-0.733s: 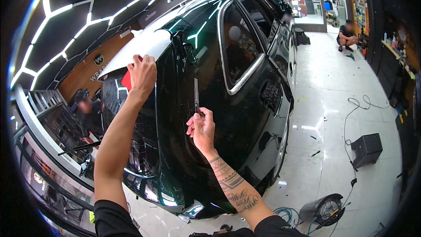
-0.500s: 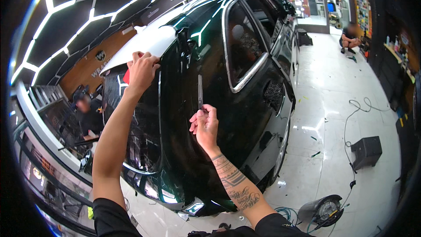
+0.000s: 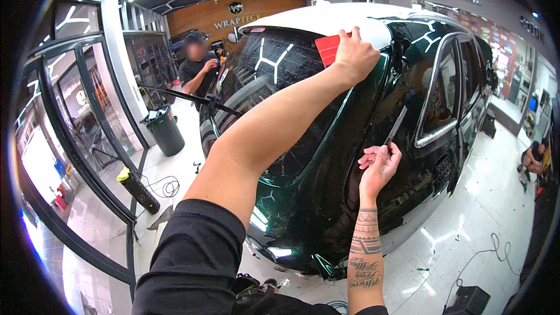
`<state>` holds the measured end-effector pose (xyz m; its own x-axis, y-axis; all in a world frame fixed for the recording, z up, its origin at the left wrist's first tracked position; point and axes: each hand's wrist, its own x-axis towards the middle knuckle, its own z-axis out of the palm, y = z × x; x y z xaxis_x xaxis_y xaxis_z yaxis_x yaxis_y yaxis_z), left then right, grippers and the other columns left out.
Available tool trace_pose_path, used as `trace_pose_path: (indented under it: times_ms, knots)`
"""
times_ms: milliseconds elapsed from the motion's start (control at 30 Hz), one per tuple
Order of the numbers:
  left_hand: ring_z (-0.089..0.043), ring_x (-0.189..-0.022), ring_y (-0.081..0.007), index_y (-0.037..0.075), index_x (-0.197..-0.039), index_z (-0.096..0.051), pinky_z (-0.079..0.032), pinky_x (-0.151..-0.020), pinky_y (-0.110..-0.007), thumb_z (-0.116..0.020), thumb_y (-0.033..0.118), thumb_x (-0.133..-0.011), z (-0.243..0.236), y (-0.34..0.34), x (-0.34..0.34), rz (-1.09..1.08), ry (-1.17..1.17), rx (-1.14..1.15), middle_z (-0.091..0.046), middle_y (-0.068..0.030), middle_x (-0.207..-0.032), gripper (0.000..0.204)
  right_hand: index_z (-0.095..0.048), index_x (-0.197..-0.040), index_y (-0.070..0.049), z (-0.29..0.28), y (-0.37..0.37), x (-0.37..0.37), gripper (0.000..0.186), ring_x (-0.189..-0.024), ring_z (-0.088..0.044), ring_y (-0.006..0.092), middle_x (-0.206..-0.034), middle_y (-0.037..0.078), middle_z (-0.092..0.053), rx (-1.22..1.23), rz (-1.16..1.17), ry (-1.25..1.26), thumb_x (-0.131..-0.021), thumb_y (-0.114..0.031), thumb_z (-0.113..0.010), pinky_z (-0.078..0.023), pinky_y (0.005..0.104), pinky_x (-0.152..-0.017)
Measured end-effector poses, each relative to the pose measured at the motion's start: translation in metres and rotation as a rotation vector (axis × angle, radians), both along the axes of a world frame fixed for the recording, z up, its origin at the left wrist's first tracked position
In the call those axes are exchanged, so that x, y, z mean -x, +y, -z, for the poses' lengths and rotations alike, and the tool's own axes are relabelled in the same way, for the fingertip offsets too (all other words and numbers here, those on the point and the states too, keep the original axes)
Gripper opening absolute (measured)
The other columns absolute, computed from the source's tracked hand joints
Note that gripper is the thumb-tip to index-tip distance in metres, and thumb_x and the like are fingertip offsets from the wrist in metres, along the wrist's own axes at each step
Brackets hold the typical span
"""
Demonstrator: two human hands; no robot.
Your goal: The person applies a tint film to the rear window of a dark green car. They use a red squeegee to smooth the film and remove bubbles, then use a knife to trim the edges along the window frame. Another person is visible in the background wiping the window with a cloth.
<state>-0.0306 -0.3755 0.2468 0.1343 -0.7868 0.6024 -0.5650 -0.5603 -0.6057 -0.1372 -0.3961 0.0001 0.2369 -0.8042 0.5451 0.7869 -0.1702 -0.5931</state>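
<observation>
A red squeegee card [image 3: 327, 51] is gripped in my left hand [image 3: 357, 57], which is raised to the edge of the white roof spoiler [image 3: 303, 18] at the top of the rear window [image 3: 274, 90]. Lower and to the right, my right hand [image 3: 380, 166] pinches a slim grey utility knife [image 3: 397, 123] that points upward. That hand is in front of the dark green rear quarter panel [image 3: 326, 198]; whether it touches the panel I cannot tell. Glossy film with wrinkles lies at the car's lower edge.
A person [image 3: 198, 69] stands beyond the rear window, and another [image 3: 532, 160] squats at the far right. A dark bin [image 3: 164, 130], a black tube [image 3: 138, 189], a black box [image 3: 468, 301] and cables stand or lie on the floor. Glass doors [image 3: 87, 116] line the left.
My view has swung left, so the car appears farther right. The left hand still holds the red squeegee at the spoiler edge, now more plainly seen. My right hand keeps the knife.
</observation>
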Motion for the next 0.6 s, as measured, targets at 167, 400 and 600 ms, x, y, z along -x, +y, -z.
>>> trace_pose_path:
  times_ms: [167,400,600]
  knots:
    - [-0.075,-0.072,-0.0225,0.008,-0.088,-0.077,-0.06,-0.062,-0.037,-0.062,0.018,-0.093,-0.002,-0.024,0.003,0.02,0.008,-0.06,-0.076,-0.012,-0.087,0.019,-0.041,-0.123,-0.006,-0.009,-0.007,0.016,0.026,-0.055,-0.06,0.0138,-0.08,0.009,-0.064,-0.052,-0.005,-0.005,-0.108,-0.027,-0.048,-0.05,0.0248,-0.046]
    - [-0.051,-0.117,-0.0371,0.006,-0.099,-0.066,-0.049,-0.087,-0.056,-0.07,0.016,-0.079,0.007,0.003,-0.044,0.09,0.082,0.03,-0.06,-0.0114,-0.113,0.023,-0.044,-0.125,-0.004,0.001,0.004,-0.012,0.025,-0.053,-0.057,0.008,-0.077,0.005,-0.062,-0.005,-0.012,-0.009,-0.108,-0.02,-0.05,-0.045,0.022,-0.044]
    - [-0.054,-0.103,-0.039,0.005,-0.087,-0.066,-0.046,-0.084,-0.052,-0.07,0.019,-0.078,0.016,0.005,-0.048,0.241,0.29,0.205,-0.062,-0.0119,-0.097,0.017,-0.044,-0.124,-0.004,-0.001,0.003,-0.008,0.023,-0.054,-0.057,0.0082,-0.077,0.005,-0.062,-0.035,-0.018,0.001,-0.107,-0.019,-0.05,-0.046,0.022,-0.045]
